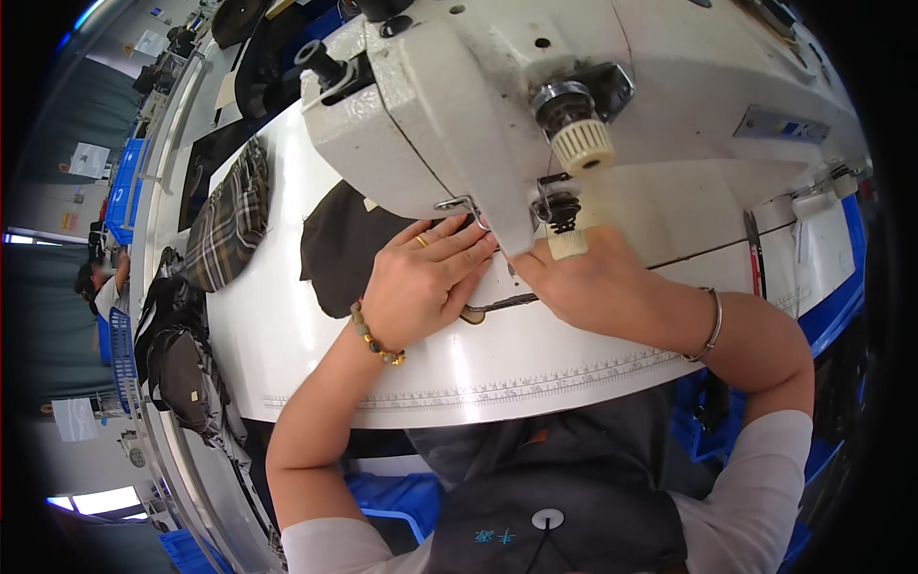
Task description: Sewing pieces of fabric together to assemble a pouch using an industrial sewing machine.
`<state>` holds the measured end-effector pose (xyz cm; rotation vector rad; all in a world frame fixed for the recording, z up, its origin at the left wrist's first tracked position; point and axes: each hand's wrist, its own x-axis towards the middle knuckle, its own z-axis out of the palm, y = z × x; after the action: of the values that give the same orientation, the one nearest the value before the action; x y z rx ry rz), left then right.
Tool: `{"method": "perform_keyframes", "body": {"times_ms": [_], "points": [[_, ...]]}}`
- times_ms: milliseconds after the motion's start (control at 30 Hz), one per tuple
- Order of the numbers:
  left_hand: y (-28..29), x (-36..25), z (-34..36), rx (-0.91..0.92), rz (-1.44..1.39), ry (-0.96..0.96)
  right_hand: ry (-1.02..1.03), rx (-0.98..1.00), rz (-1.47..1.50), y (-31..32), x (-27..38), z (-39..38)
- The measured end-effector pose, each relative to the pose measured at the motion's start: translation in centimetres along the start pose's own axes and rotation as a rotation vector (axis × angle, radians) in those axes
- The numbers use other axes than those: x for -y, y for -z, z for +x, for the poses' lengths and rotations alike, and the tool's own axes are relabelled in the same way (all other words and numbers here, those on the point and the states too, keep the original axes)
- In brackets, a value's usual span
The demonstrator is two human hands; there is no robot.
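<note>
My left hand (421, 279) lies over the right edge of a dark fabric piece (346, 251), its fingers stretched out towards the needle area of a white sewing machine (430, 124). A ring and a beaded bracelet are on that hand and wrist. On the other side of the needle area, my right hand (585, 282) is closed, with its fingertips close to those of my left hand. Part of the right hand's fingers is hidden behind the machine's head, so what they hold cannot be made out. The needle and presser foot are also hidden.
A folded plaid fabric item (229, 220) lies at the table's left. Beyond that edge hang more dark pieces (186, 378). Red-handled tweezers or a similar slim tool (755, 253) rest at right. A printed ruler strip (478, 392) follows the front edge. Blue bins (397, 497) stand below.
</note>
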<state>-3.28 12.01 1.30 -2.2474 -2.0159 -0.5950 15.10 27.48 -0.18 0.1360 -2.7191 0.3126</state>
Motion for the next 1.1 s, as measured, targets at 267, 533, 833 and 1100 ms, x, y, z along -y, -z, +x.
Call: {"method": "perform_keyframes", "body": {"times_ms": [267,533,833,1100], "points": [[0.4,-1.6,0.3,0.048,0.095,0.057,0.011,-0.002,-0.098,0.2,0.0,-0.1],[0.7,-3.3,0.3,0.075,0.156,0.110,-0.005,0.009,-0.091,0.3,0.1,-0.2],[0.8,-6.1,-0.4,0.242,0.219,0.158,0.011,-0.042,-0.093,0.4,0.1,-0.2],[0.7,-12.5,-6.1,0.380,0.269,0.154,0.025,-0.058,-0.113,0.2,0.1,-0.4]]}}
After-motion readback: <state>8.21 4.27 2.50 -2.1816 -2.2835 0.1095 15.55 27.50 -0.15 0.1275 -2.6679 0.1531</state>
